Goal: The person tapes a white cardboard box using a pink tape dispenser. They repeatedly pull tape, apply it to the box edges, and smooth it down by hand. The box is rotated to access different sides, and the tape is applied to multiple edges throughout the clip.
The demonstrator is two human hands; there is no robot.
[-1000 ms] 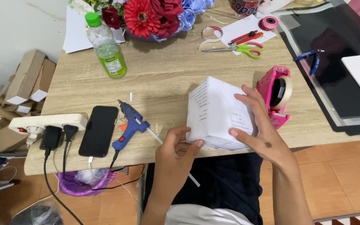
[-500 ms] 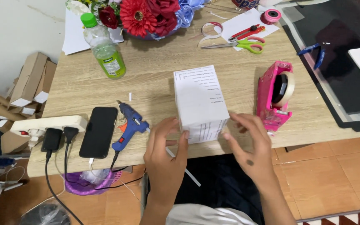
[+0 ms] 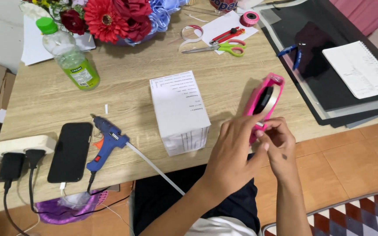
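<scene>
My left hand point(image 3: 235, 146) and right hand point(image 3: 276, 146) pinch together at the near end of the pink tape dispenser point(image 3: 263, 102), at the worktop point(image 3: 123, 78) edge. Tugged hard, it could slide off. The paper-wrapped box point(image 3: 180, 111) stands left, untouched.

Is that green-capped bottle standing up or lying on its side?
Lying down: the bottle rests lengthwise on the table, green cap pointing away.

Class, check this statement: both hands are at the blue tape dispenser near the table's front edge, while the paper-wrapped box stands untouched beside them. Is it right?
Not quite: the tape dispenser is pink, not blue, as the head view shows. The rest holds: the left hand and right hand are at it, and the paper-wrapped box stands untouched.
</scene>
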